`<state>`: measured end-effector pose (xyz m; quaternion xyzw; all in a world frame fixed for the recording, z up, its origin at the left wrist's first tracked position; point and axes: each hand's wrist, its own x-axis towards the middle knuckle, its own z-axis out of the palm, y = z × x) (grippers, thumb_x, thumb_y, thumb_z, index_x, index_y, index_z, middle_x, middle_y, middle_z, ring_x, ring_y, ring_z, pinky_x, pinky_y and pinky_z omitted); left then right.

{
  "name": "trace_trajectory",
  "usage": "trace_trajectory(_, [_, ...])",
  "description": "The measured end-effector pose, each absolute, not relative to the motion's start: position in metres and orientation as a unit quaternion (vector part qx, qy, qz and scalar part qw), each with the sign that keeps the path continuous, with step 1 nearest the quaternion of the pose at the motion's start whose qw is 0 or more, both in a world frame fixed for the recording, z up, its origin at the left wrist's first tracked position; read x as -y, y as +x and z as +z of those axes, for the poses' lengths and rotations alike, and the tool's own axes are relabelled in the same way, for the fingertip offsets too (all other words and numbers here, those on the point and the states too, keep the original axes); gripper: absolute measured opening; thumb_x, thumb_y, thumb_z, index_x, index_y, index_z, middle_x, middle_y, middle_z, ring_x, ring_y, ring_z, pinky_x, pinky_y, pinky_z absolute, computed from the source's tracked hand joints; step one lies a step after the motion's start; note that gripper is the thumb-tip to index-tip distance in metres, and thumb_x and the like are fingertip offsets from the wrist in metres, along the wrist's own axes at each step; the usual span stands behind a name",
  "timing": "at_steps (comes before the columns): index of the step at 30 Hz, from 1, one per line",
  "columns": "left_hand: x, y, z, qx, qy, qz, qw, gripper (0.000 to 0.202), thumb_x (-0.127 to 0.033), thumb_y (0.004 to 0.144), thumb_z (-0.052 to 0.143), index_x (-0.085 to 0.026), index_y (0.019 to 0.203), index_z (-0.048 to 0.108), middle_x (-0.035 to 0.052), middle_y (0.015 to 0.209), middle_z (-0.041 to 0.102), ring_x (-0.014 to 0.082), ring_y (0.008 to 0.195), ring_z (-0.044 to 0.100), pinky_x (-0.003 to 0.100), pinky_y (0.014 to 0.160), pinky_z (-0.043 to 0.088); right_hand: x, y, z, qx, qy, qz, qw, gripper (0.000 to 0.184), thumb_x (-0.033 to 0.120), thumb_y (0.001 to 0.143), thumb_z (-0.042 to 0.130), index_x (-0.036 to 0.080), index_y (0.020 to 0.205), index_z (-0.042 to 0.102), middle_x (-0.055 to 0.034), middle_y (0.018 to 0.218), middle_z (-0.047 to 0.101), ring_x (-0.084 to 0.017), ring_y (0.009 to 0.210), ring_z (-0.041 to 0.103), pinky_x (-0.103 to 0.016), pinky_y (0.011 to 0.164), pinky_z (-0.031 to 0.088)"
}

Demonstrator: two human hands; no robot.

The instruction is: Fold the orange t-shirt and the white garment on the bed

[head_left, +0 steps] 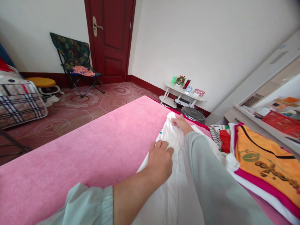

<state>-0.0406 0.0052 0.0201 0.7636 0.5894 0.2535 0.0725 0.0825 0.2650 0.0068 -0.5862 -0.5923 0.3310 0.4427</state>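
A white garment (174,187) lies spread on the pink bed cover (93,150). My left hand (160,159) grips a fold of its left edge, fingers curled over the cloth. My right hand (181,122) reaches farther out and pinches the garment's far end near the bed's edge. Both forearms wear pale green sleeves. Beside the white garment, on the right, lies an orange and pink shirt (264,165) with dark lettering.
A striped and red cloth (220,137) lies bunched behind the shirts. A small white shelf table (184,93) stands by the wall, a folding chair (75,62) near the red door (110,37). A counter with a red basket (281,123) runs along the right.
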Motion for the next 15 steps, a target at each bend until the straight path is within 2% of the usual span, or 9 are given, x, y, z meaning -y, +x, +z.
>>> trace_trajectory(4, [-0.005,-0.041,0.019,-0.589,0.76,0.264,0.074,0.023,-0.021,0.075,0.051,-0.02,0.096,0.062,0.0085,0.113,0.055,0.0255,0.109,0.045,0.042,0.094,0.036,-0.262,0.081,0.002,0.561,-0.581,0.347,0.477,0.056,0.019,0.063,0.066,0.007,0.116,0.051,0.0031,0.06,0.057,-0.011,0.051,0.056,-0.026,0.056,0.055])
trace_trajectory(7, [-0.005,-0.04,0.018,-0.593,0.756,0.266,0.078,0.027,-0.021,0.075,0.051,-0.021,0.099,0.062,0.009,0.12,0.053,0.0264,0.113,0.044,0.044,0.098,0.033,-0.256,0.079,-0.006,0.549,-0.561,0.326,0.527,0.036,0.027,0.072,0.058,0.01,0.104,0.056,-0.0032,0.077,0.063,-0.011,0.066,0.062,-0.024,0.066,0.055])
trace_trajectory(10, [-0.005,-0.039,0.015,-0.605,0.746,0.266,0.079,0.036,-0.024,0.077,0.05,-0.02,0.112,0.058,0.011,0.132,0.045,0.0293,0.124,0.036,0.049,0.107,0.023,-0.251,0.083,-0.011,0.558,-0.544,0.308,0.546,0.042,0.03,0.075,0.057,0.013,0.113,0.054,-0.0111,0.113,0.061,-0.017,0.1,0.061,-0.029,0.084,0.052])
trace_trajectory(12, [-0.005,-0.038,0.013,-0.615,0.741,0.257,0.082,0.044,-0.026,0.078,0.049,-0.019,0.122,0.053,0.0127,0.138,0.041,0.0306,0.13,0.03,0.051,0.11,0.015,-0.249,0.088,-0.009,0.588,-0.542,0.306,0.516,0.055,0.031,0.077,0.056,0.015,0.129,0.043,-0.0133,0.138,0.044,-0.02,0.122,0.048,-0.032,0.096,0.045])
trace_trajectory(15, [-0.007,-0.039,0.011,-0.623,0.737,0.246,0.091,0.049,-0.03,0.082,0.046,-0.016,0.129,0.046,0.0131,0.142,0.037,0.0298,0.135,0.025,0.05,0.112,0.011,-0.24,0.093,0.0,0.636,-0.543,0.314,0.45,0.066,0.034,0.082,0.051,0.017,0.141,0.027,-0.0111,0.151,0.024,-0.019,0.136,0.03,-0.033,0.106,0.034])
